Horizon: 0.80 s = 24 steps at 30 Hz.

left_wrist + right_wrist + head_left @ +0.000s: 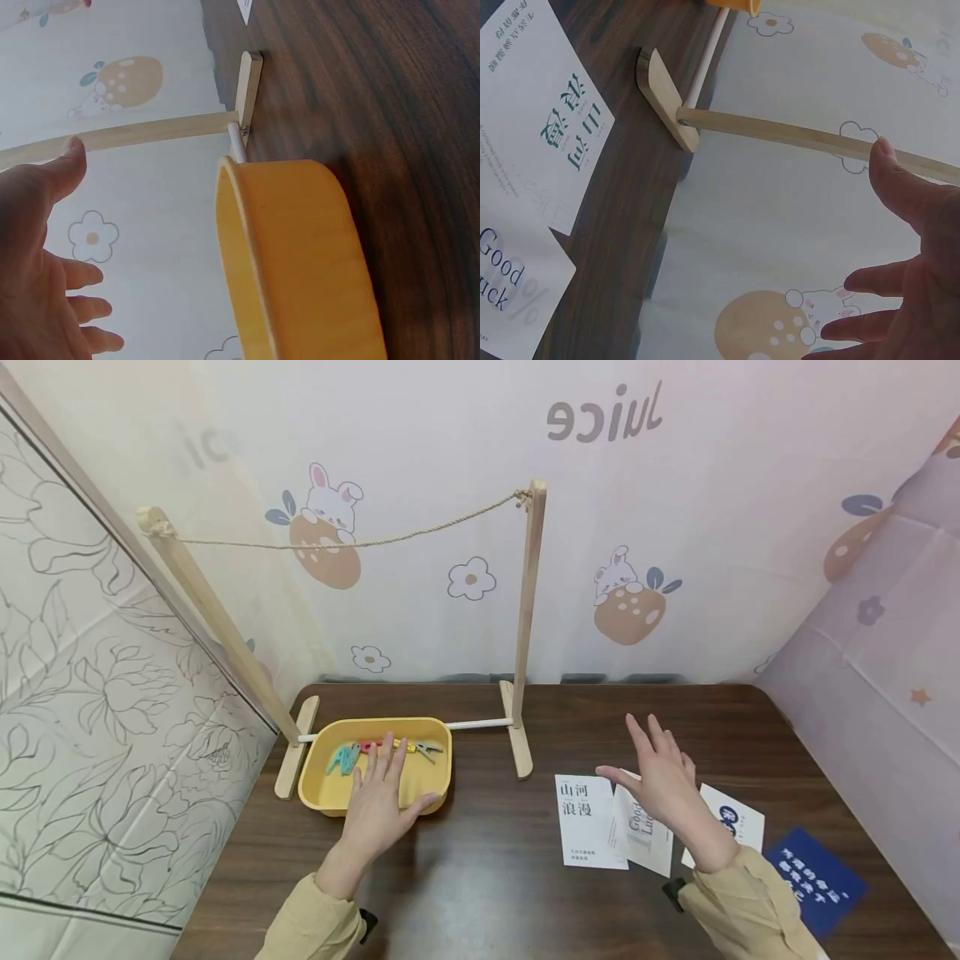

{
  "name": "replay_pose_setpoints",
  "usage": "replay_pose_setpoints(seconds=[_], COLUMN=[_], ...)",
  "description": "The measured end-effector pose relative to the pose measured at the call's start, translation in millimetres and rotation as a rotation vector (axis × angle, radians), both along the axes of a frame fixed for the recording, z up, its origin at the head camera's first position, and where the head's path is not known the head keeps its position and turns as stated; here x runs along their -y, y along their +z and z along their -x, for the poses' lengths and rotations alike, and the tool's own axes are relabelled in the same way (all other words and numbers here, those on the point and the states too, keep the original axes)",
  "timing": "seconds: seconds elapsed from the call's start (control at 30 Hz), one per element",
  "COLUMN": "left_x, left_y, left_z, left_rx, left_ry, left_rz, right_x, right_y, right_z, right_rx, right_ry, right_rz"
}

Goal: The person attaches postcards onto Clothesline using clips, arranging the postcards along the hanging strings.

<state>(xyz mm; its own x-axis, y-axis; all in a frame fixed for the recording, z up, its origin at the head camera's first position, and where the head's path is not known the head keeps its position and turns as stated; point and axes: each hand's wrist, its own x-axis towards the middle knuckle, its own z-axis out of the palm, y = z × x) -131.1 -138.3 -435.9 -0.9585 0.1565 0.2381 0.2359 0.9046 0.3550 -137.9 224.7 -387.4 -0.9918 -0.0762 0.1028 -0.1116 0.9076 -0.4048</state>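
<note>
Both were empty, fingers spread: I saw the left hand [381,806] near the yellow basin [333,789], the right hand [662,781] nearer the leftmost card [587,825], whose length ran fore-and-aft.

The left wrist view's lower edge crops the yellow basin [315,255].

The left hand [381,810] is raised, fingers extended and slightly spread, thumb stretched out toward the right hand [666,787], whose fingers are loosely extended, thumb pointing inward. A beige left sleeve [311,920] and right sleeve [750,906] cover the forearms.
</note>
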Motion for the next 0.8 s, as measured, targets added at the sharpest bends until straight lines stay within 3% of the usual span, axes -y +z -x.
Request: replay_pose_setpoints(seconds=[0.37,0.63,0.8], left_x=[1.9,1.9,0.7], left_y=[-20.1,-35.3,-43.8], left_z=[2.0,3.5,3.0], left_rx=[-0.102,-0.140,-0.176], left_ry=[-0.049,-0.078,-0.102], left_rz=[-0.081,-0.120,-0.122], right_x=[11.5,23.3,29.4], right_y=[1.0,0.1,1.6], right_z=[28.2,54.2,72.1], right_rx=[-0.035,-0.154,-0.202], right_ry=[0.085,0.155,0.195], right_rz=[0.123,0.211,0.325])
